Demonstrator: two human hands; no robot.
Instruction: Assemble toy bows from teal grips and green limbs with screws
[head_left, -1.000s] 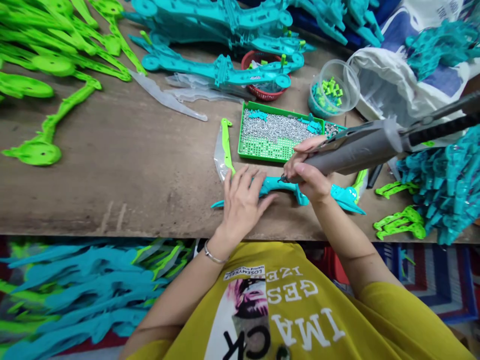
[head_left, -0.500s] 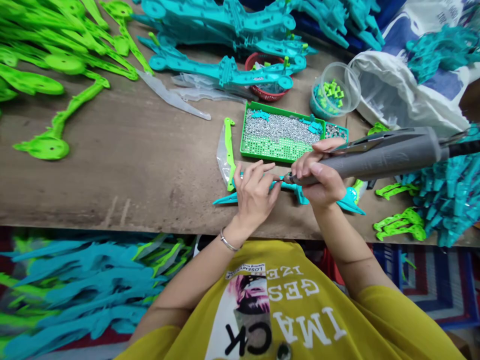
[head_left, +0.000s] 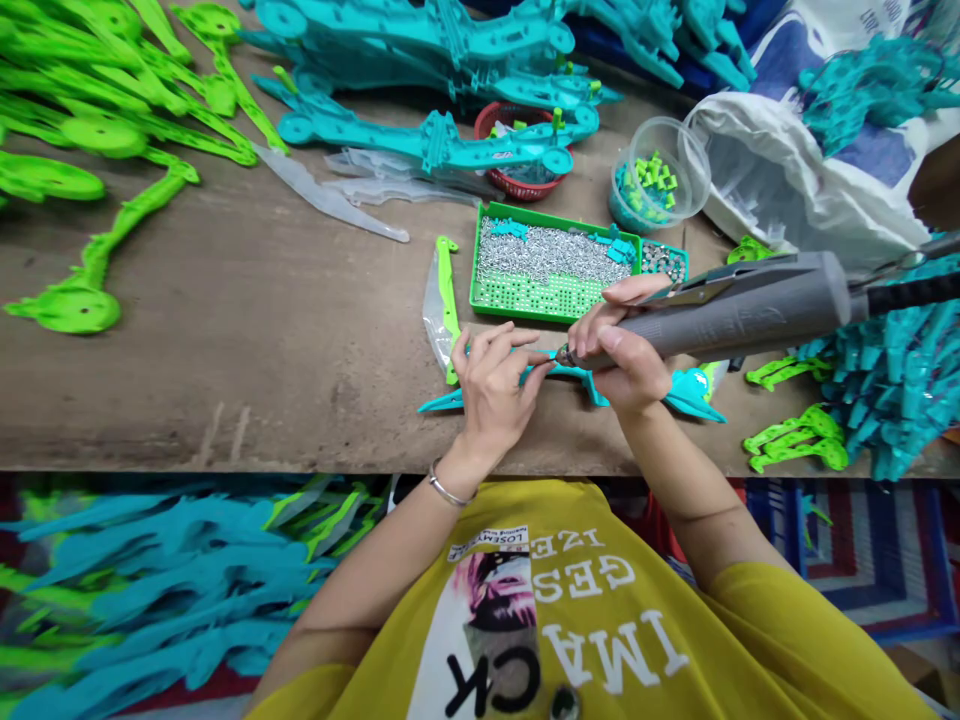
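Gripping the gray driver (head_left: pixel 735 308) with your right hand (head_left: pixel 626 350); left hand (head_left: pixel 495 390) fingertips pinched together at its tip, contents too small to tell. Teal part (head_left: pixel 576 374) mid-frame, below green tray (head_left: pixel 525 297). Fastening judged under way, unfinished; completed joints cannot be told

The power screwdriver (head_left: pixel 735 312) at centre right has a matt grey plastic body, and the turquoise part (head_left: pixel 579 374) beneath its tip looks like smooth, slightly glossy plastic. Shiny metal screws (head_left: pixel 551 250) fill a smooth green plastic tray (head_left: pixel 517 312) at upper centre, near a glossy, see-through plastic tub (head_left: pixel 686 170). The brown tabletop (head_left: pixel 225 330) at left looks wooden, matt and scuffed, while the shirt (head_left: pixel 622 560) below is soft, dull cloth.
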